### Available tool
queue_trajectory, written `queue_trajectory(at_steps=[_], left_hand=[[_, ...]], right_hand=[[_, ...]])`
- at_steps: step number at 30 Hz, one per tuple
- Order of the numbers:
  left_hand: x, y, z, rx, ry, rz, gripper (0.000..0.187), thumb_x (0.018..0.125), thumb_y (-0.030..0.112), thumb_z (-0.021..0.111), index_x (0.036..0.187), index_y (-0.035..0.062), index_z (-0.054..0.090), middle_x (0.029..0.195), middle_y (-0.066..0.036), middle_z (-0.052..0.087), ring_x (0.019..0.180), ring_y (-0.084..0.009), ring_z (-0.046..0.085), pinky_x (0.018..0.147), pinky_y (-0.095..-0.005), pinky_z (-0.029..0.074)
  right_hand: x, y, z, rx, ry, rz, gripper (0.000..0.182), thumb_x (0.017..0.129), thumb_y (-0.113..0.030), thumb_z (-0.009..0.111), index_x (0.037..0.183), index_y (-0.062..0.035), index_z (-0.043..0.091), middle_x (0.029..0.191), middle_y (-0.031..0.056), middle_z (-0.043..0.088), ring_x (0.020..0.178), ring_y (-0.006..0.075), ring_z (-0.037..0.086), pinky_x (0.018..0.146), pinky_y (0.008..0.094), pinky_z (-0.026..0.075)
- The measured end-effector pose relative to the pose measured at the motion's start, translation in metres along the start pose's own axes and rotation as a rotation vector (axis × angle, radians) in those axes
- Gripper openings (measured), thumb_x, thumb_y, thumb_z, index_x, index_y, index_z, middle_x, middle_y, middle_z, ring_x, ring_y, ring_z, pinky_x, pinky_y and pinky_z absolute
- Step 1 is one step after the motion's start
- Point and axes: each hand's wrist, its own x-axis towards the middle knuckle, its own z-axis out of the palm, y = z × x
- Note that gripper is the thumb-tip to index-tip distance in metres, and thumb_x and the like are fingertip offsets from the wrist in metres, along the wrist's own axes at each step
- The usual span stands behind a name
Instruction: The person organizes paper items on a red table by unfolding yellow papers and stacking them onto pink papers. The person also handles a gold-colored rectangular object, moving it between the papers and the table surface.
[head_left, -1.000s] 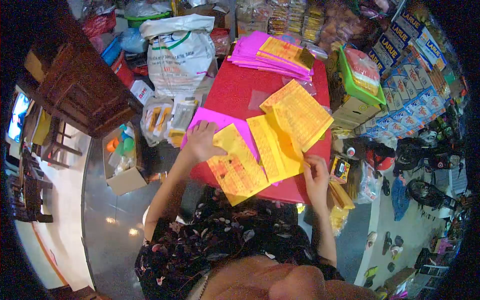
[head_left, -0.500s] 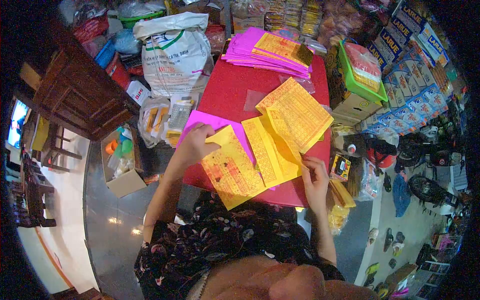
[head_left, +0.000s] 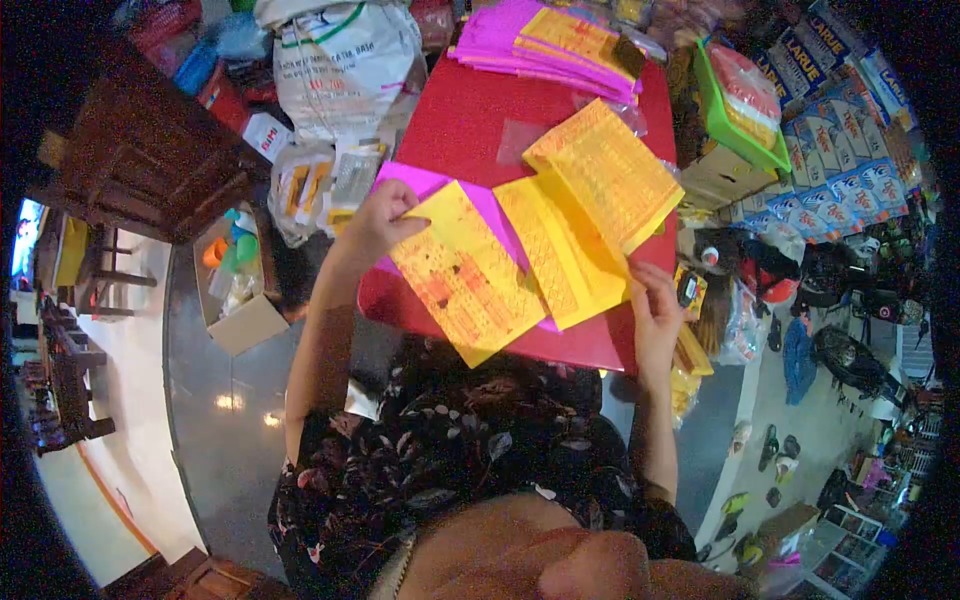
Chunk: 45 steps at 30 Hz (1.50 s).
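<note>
My left hand [head_left: 385,220] pinches the upper left edge of a yellow sheet of paper [head_left: 470,280] printed in red, which hangs tilted over the near side of the red table [head_left: 460,130]. My right hand [head_left: 655,305] is closed at the right edge of a second yellow paper [head_left: 565,255] with a patterned band. A stack of yellow printed paper [head_left: 605,165] overlaps that second paper at its upper right. Partly hidden under the left sheet lies a magenta paper [head_left: 410,180].
At the table's far end lies a pile of magenta papers [head_left: 540,70] topped with yellow printed ones. A white sack [head_left: 345,80] stands at the left, a green basket [head_left: 740,110] on a carton at the right. An open cardboard box [head_left: 245,320] sits on the floor.
My left hand has drawn its yellow sheet slightly away from the second paper, so the gap between them is wider. The whole scene has shifted upward in view.
</note>
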Motion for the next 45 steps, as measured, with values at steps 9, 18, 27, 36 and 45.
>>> queue_trajectory(at_steps=[9,18,27,36,45], left_hand=[[-0.008,0.015,0.0,-0.251,0.011,-0.014,0.036,0.082,-0.002,0.063,0.116,-0.0037,0.05,0.1,-0.012,0.065,0.091,-0.0169,0.063,0.079,-0.0276,0.05],[-0.019,0.022,-0.005,-0.163,-0.061,-0.075,0.015,0.087,0.01,0.06,0.099,0.0007,0.06,0.087,0.0,0.063,0.081,-0.0084,0.057,0.073,-0.023,0.044],[-0.053,0.102,-0.016,-0.41,0.052,0.004,0.008,0.089,0.011,0.06,0.094,0.0049,0.057,0.083,0.004,0.059,0.078,-0.0041,0.054,0.071,-0.0208,0.042],[-0.066,0.143,-0.019,-0.456,0.075,0.049,0.012,0.087,0.009,0.062,0.095,0.0035,0.056,0.086,0.001,0.06,0.08,-0.005,0.056,0.072,-0.0206,0.042],[-0.049,0.152,-0.014,-0.469,-0.081,0.169,0.015,0.087,0.009,0.063,0.098,0.0018,0.056,0.087,0.0,0.061,0.08,-0.0049,0.057,0.072,-0.0198,0.044]], right_hand=[[-0.001,0.001,0.003,0.049,-0.007,0.049,0.014,0.086,0.001,0.06,0.099,0.0,0.064,0.114,0.0119,0.061,0.109,0.0228,0.056,0.098,0.0324,0.04],[-0.002,0.0,0.006,0.161,-0.016,0.239,0.014,0.094,-0.005,0.055,0.106,0.0022,0.056,0.109,0.0116,0.061,0.107,0.0168,0.054,0.095,0.0288,0.04],[0.008,-0.015,0.009,0.224,0.055,0.177,0.024,0.098,-0.007,0.046,0.12,0.0019,0.048,0.117,0.011,0.058,0.111,0.0159,0.053,0.096,0.0283,0.039],[0.031,-0.049,-0.008,0.344,0.086,0.119,0.026,0.097,-0.007,0.05,0.122,0.0015,0.051,0.111,0.0071,0.062,0.103,0.011,0.057,0.09,0.0248,0.043],[0.035,0.009,0.004,0.293,0.014,0.26,0.015,0.095,-0.006,0.053,0.107,0.0012,0.056,0.1,0.0039,0.063,0.09,0.0093,0.057,0.083,0.0248,0.045]])
